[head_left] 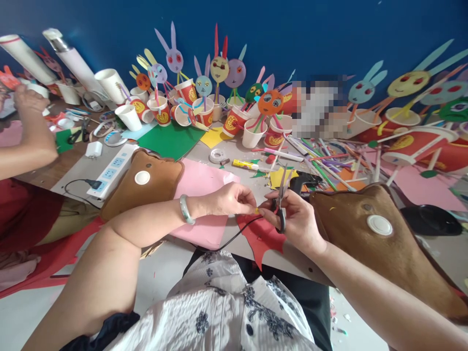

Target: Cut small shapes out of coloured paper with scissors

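Observation:
My left hand (234, 199), with a bracelet on its wrist, is closed in a pinch on a tiny yellow piece (257, 211), probably paper. My right hand (298, 217) is wrapped around black-handled scissors (282, 195), their blades pointing up and slightly parted. The thumb and a fingertip of that hand also meet the yellow piece. Below both hands lies a jagged sheet of red paper (258, 243). A black cord (237, 235) passes beneath the fingers. Pink paper (204, 195) extends under my left forearm.
Paper cups with rabbit-faced figures (204, 97) line the blue wall. Brown plush cushions (144, 183) flank my arms. A black glue gun (307, 181), a yellow glue stick (245, 165) and loose sticks (325, 158) lie ahead. Leftward are a power strip (113, 170) and another person's arm (29, 131).

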`<state>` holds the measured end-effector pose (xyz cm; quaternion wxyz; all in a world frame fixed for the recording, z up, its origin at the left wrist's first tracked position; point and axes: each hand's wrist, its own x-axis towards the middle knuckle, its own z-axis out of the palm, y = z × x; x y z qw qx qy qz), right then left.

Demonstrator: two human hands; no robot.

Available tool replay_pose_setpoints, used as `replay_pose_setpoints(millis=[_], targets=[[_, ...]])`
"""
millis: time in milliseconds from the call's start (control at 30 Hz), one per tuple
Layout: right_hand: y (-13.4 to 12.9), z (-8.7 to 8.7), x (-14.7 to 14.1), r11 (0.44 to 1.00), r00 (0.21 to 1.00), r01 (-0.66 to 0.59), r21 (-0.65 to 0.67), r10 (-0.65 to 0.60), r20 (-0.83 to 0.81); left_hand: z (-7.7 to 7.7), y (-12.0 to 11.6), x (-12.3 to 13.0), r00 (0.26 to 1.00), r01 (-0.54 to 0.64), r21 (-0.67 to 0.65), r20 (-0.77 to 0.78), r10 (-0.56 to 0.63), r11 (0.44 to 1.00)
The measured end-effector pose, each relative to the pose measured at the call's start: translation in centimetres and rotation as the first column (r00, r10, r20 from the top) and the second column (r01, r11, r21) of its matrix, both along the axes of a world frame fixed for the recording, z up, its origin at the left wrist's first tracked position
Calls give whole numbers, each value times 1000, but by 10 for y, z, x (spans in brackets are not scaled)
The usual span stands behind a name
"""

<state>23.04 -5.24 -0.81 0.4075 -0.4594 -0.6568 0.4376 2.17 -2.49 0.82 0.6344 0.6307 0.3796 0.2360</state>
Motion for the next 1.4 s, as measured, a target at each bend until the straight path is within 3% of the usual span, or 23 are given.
replay_pose_setpoints(millis=[333, 467, 633, 1133, 1400], targets=[[-2, 0, -1, 1000, 999, -30, 2, 30, 35, -10, 1, -1, 997, 5, 9, 72, -5, 1000], [-1, 0, -1, 1000, 1000, 7, -4, -7, -11, -9, 0, -1, 995, -43, -7, 84, 44, 999], [0, 1, 0, 998, 998, 55, -23, -55, -39, -8, 0, -2, 996, 15, -41, 85, -11, 999], [0, 0, 0, 999, 998, 3, -43, -6, -68, -8, -1, 0, 995, -59, -18, 76, 61, 998], [-1, 3, -1, 999, 999, 22, -24, -23, -37, -13, -1, 0, 997, -14, 8, 82, 13, 1000]])
